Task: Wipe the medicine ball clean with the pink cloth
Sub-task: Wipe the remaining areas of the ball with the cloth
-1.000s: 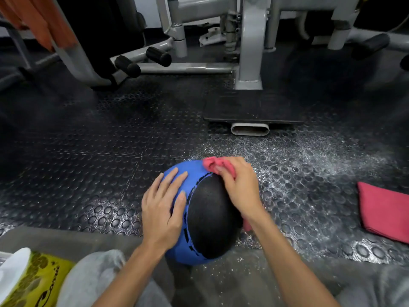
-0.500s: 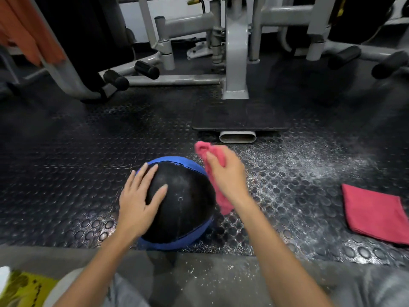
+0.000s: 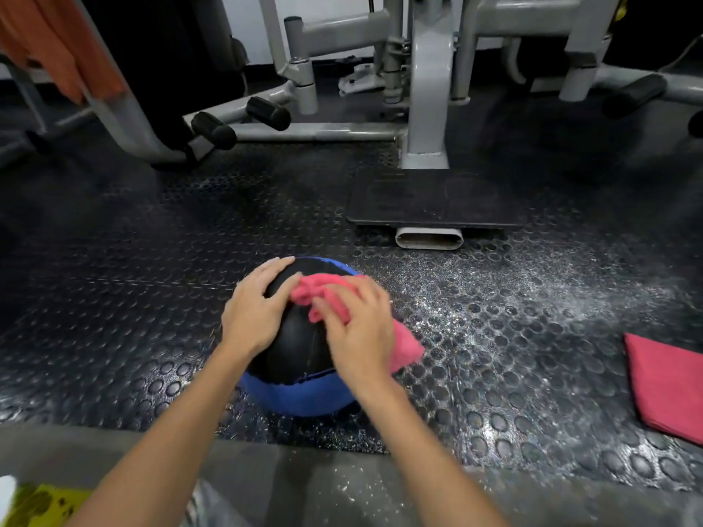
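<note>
The blue and black medicine ball (image 3: 295,348) sits on the studded rubber floor just in front of me, black panel facing up. My left hand (image 3: 253,311) lies flat on its upper left side, fingers spread. My right hand (image 3: 359,329) presses the bunched pink cloth (image 3: 323,294) onto the ball's top right, fingers bent over the fabric; a loose end of the cloth sticks out past my wrist on the right.
A second folded pink cloth (image 3: 665,382) lies on the floor at the right edge. A grey gym machine frame (image 3: 424,108) with a black footplate (image 3: 433,199) stands behind the ball. A yellow packet (image 3: 42,503) shows at bottom left. White powder dusts the floor on the right.
The ball has been rolled so its black panel faces up. My right hand lifted the cloth off, then brought it down onto the top. The left hand shifted up the ball.
</note>
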A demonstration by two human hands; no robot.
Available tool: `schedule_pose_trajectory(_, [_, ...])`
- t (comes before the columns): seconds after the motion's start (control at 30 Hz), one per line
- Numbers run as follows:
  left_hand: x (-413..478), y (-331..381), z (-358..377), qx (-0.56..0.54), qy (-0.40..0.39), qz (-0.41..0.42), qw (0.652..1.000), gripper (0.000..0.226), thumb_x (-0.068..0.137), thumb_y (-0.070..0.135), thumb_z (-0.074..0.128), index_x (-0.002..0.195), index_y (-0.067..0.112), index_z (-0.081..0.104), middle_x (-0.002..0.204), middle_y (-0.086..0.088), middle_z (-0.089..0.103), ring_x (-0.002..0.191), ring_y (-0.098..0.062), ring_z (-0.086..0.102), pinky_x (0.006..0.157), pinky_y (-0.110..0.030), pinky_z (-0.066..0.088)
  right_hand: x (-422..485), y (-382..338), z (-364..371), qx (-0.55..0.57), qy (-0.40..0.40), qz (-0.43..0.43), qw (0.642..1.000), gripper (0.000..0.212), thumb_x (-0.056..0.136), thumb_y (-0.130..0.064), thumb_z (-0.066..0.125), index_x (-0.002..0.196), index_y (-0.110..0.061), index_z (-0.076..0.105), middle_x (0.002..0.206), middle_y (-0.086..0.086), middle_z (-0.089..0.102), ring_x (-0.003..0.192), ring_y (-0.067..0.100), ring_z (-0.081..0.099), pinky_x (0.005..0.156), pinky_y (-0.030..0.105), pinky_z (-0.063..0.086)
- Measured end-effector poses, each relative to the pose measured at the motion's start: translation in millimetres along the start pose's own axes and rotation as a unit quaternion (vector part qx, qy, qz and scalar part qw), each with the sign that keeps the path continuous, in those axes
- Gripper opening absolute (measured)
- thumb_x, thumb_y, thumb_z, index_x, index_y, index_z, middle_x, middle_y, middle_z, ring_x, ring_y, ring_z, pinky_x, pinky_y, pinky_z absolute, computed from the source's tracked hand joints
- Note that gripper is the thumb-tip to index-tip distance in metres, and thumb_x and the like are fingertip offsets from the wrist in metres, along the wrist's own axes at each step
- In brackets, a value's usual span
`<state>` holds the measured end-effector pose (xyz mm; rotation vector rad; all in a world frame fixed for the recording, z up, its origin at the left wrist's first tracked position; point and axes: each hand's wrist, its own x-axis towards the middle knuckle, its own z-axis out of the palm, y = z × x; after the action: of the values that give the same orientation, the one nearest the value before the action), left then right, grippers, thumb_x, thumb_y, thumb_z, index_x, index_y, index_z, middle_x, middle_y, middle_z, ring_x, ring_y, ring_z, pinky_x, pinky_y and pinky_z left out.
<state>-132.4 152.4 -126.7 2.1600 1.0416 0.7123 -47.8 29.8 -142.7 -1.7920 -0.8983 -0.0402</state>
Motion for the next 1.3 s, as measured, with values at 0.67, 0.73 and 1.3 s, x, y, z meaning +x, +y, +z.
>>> schedule_pose_trajectory(0.67, [14.3,-9.9,-8.8,-0.083,0.009,-0.13,0.988,0.042,0.069,0.067,0.046,0.106,0.054,0.06,0.124,0.018,0.06,0.117,-0.01,0.052,0.107,-0.041,0.034,-22.0,18.5,15.9,0.045,0.013,-0.129,0.991,0.017,0.086,-0.021,0.056,0.097,-0.026,0.067,0.11,-0.006,0.06,0.12,0.021,0.043,0.105,0.032,0.03])
schedule_pose_trajectory(0.73, [12.6,-14.2,-9.4,-0.089,0.032,-0.15,0.984,0.039,0.077,0.063,0.048,0.112,0.05,0.059,0.126,0.017,0.058,0.119,-0.01,0.051,0.107,-0.04,0.033,-15.3,40.3,18.0,0.108,0.05,0.056,0.991,0.018,0.087,-0.014,0.057,0.1,-0.019,0.068,0.11,-0.001,0.061,0.112,0.017,0.05,0.102,0.035,0.036])
schedule_pose_trajectory(1.3, [22.9,0.0,3.5,-0.015,0.101,-0.265,0.959,0.045,0.088,0.061,0.03,0.125,0.044,0.05,0.132,0.003,0.053,0.121,-0.03,0.045,0.102,-0.05,0.033,8.7,51.6,14.3,0.202,0.043,0.307,0.929,0.02,0.09,-0.026,0.055,0.102,-0.012,0.064,0.104,0.003,0.062,0.1,0.019,0.058,0.094,0.04,0.044])
